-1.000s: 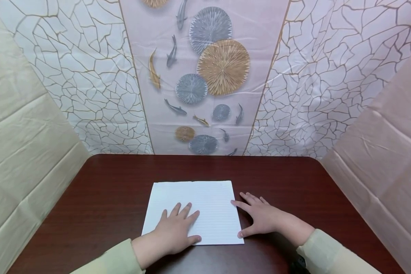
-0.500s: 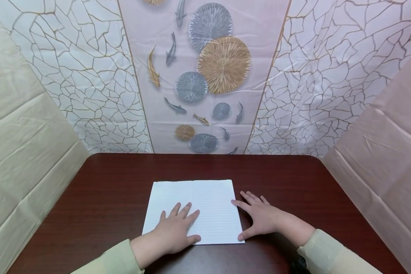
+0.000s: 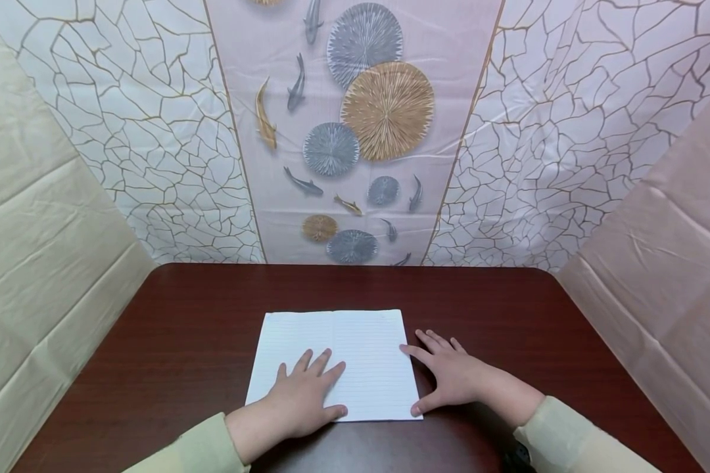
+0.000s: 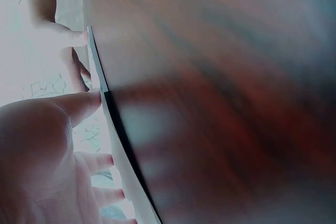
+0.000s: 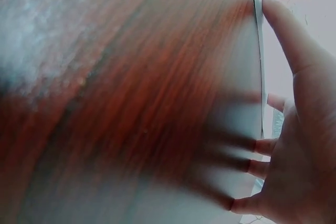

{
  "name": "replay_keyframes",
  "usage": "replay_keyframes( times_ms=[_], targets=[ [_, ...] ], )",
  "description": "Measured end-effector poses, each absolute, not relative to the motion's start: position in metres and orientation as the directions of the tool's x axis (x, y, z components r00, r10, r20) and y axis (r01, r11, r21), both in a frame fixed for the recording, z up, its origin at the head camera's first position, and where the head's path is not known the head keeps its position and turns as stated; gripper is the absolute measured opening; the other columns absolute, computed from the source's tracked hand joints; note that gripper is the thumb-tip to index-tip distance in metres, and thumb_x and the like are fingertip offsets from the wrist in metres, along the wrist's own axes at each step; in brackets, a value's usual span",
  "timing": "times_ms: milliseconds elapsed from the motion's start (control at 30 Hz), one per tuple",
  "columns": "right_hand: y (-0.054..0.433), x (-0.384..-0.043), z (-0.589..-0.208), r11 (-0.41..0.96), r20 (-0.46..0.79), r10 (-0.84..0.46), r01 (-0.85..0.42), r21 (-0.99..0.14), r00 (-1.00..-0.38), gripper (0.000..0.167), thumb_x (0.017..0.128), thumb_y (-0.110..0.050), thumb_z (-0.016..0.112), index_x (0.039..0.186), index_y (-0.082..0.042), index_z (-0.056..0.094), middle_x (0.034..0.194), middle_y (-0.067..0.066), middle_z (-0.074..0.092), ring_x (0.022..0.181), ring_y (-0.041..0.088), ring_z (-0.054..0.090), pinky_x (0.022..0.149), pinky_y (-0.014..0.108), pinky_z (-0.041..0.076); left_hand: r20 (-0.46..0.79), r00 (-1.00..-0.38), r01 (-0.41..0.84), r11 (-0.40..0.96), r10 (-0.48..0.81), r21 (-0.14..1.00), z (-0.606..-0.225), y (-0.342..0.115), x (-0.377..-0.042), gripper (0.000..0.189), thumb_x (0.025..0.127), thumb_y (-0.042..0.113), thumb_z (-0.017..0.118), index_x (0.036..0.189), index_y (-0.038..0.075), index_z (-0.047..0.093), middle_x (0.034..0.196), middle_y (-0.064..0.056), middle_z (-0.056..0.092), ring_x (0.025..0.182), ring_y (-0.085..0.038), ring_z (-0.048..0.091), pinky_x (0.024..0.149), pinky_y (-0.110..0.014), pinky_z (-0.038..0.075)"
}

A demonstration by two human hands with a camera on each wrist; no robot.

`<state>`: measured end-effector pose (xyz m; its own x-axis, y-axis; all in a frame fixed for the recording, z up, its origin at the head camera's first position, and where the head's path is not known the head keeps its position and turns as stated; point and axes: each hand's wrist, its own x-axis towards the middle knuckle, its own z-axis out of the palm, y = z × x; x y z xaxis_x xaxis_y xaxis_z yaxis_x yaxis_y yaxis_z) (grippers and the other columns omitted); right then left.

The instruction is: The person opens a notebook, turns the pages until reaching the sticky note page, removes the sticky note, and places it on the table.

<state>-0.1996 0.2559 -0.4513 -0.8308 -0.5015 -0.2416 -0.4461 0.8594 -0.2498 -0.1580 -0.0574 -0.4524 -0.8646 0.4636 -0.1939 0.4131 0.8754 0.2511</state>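
A notebook [image 3: 375, 374] is lying open between the table's [image 3: 154, 368] side edges, the left hand [image 3: 298, 401] spreading straight fingers over it, the right hand [image 3: 458, 376] arching, splayed, thumb and forefinger meeting its right edge

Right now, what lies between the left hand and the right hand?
In the head view, the lined right page of the open notebook lies between the left hand and the right hand.

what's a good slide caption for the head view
Left hand spread across an open lined notebook, right hand at its right edge.
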Motion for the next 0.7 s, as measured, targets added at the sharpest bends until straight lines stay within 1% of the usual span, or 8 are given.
replay_keyframes(
  times_ms=[400, 567, 700],
  targets=[
    [0.2538, -0.1992, -0.4538, 0.868, -0.216, -0.490, -0.447, -0.217, -0.845, 0.111, 0.064, -0.090, 0.059, 0.154, -0.029, 0.036, 0.161, 0.017, 0.023, 0.149, 0.038, 0.017, 0.108, 0.071, 0.020, -0.170, -0.868, 0.418, 0.872, 0.466, 0.256, -0.4502, -0.0563, -0.1574, 0.074, 0.089, 0.061, 0.060, 0.151, 0.023, 0.044, 0.159, -0.010, 0.033, 0.144, -0.044, 0.027, 0.101, -0.076, 0.026],
    [0.2521, -0.1997, -0.4539, 0.874, -0.217, -0.479, -0.439, -0.207, -0.851, 0.110, 0.065, -0.089, 0.059, 0.153, -0.029, 0.037, 0.161, 0.017, 0.024, 0.148, 0.038, 0.018, 0.108, 0.071, 0.020, -0.117, -0.883, 0.416, 0.873, 0.455, 0.254, -0.4488, -0.0552, -0.1551, 0.070, 0.090, 0.060, 0.061, 0.145, 0.019, 0.051, 0.154, -0.012, 0.040, 0.141, -0.044, 0.033, 0.098, -0.076, 0.029],
    [0.2507, -0.1998, -0.4542, 0.877, -0.216, -0.474, -0.436, -0.204, -0.853, 0.109, 0.065, -0.089, 0.059, 0.153, -0.028, 0.038, 0.160, 0.018, 0.025, 0.148, 0.038, 0.019, 0.108, 0.071, 0.021, -0.066, -0.891, 0.424, 0.876, 0.449, 0.230, -0.4473, -0.0520, -0.1505, 0.065, 0.089, 0.061, 0.061, 0.136, 0.016, 0.060, 0.145, -0.013, 0.049, 0.136, -0.043, 0.040, 0.097, -0.074, 0.033]
  ],
)
